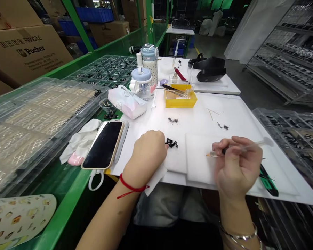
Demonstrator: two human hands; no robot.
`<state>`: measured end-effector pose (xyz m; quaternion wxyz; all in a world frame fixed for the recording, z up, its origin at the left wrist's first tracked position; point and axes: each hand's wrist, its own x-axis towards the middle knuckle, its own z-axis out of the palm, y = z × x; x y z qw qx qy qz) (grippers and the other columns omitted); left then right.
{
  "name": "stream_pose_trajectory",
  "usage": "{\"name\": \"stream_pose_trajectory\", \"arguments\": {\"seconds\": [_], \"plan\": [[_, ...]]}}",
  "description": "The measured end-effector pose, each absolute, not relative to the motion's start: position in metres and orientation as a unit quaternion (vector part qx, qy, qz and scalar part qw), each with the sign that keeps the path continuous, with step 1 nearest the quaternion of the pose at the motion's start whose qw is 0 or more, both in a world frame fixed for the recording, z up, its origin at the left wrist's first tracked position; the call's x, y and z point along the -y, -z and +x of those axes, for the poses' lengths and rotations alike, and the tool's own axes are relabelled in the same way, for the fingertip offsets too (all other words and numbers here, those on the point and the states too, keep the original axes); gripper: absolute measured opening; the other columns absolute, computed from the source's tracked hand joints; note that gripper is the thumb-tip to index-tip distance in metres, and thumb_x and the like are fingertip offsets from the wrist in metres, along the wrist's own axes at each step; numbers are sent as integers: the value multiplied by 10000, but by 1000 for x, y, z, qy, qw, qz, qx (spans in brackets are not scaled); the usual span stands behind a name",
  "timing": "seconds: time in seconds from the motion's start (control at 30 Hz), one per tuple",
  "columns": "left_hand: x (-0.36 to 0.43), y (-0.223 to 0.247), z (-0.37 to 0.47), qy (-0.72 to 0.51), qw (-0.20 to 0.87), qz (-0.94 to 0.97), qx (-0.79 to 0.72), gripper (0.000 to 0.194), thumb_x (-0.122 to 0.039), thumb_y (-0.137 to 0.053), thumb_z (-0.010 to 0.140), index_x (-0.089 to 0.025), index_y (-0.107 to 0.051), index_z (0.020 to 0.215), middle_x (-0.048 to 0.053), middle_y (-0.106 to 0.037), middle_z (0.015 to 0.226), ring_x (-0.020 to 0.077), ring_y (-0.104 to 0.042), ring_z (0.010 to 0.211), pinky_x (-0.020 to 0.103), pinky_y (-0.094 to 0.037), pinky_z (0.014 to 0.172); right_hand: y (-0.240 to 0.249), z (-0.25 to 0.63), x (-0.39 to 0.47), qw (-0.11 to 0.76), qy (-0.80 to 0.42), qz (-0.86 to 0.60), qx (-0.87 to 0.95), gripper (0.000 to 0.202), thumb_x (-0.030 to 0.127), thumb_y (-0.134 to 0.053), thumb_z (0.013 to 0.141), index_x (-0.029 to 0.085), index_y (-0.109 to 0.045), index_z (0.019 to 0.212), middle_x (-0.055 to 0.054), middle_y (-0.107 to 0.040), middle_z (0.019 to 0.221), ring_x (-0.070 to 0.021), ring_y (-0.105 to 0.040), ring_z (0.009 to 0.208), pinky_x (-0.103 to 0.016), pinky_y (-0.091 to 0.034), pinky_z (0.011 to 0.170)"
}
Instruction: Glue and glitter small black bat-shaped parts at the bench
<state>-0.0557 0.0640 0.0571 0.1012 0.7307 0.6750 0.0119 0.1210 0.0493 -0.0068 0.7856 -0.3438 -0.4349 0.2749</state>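
Note:
My left hand is closed at the middle of the white table, its fingertips pressed by a cluster of small black parts. What sits between those fingertips is hidden. A white tissue shows beneath this hand. To the right, my right hand is closed around a clear syringe, whose orange tip points left above a white foam sheet. A green and black cutter lies beside my right wrist.
Ahead stands a yellow tray with tools. Left of it are a tissue pack, a lidded cup and a bottle. A phone lies near the left edge. Parts trays flank the table.

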Motion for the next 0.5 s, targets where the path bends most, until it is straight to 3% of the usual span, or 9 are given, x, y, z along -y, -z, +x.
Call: {"name": "stream_pose_trajectory", "arguments": {"seconds": [0.17,0.33,0.5], "plan": [[-71,-48,-51,-12,86,733,-675,219,-176,-482,792,-115,-688,835,185,-697,804,333,-677,751,369,-501,566,6,118,-47,823,-222,-327,408,182,243,-633,827,243,-554,991,30,-590,668,-125,-486,551,-306,-430,578],[-70,-48,-54,-36,83,727,-680,189,-164,-506,757,-132,-691,775,167,-707,792,318,-676,763,356,-498,594,5,124,-48,865,-195,-331,322,111,223,-551,876,255,-517,976,46,-575,624,-114,-435,510,-310,-430,596],[-50,-62,-49,-101,106,729,-668,292,-244,-505,807,-134,-696,998,132,-724,906,292,-675,856,388,-520,775,-3,131,-42,866,-230,-332,294,99,273,-572,860,248,-532,946,43,-554,618,-114,-435,513,-306,-431,574]]}}
